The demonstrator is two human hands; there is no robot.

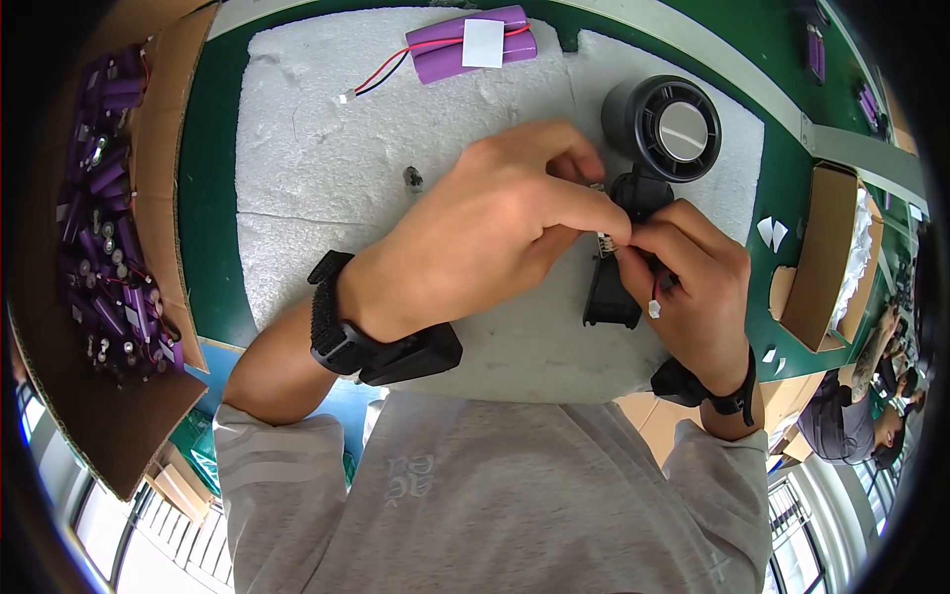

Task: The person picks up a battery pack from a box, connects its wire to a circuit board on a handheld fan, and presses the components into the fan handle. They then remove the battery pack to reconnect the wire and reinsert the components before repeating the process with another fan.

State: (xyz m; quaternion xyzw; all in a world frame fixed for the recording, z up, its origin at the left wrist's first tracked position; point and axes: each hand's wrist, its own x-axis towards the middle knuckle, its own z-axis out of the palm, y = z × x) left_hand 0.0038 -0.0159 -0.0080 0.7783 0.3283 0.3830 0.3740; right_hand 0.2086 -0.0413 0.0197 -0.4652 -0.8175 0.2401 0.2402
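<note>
Closely, the hands point(505, 213) point(701, 287) meet over the black fan's point(683, 131) handle point(611, 297).

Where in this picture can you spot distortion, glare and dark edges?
Head view: the green table bows near the rim; head view: lower-left windows wash out to white; head view: the corners fall to black; head view: the black fan looks fairly crisp.

Black fan point(661, 129), purple battery pack point(445, 61)
</note>
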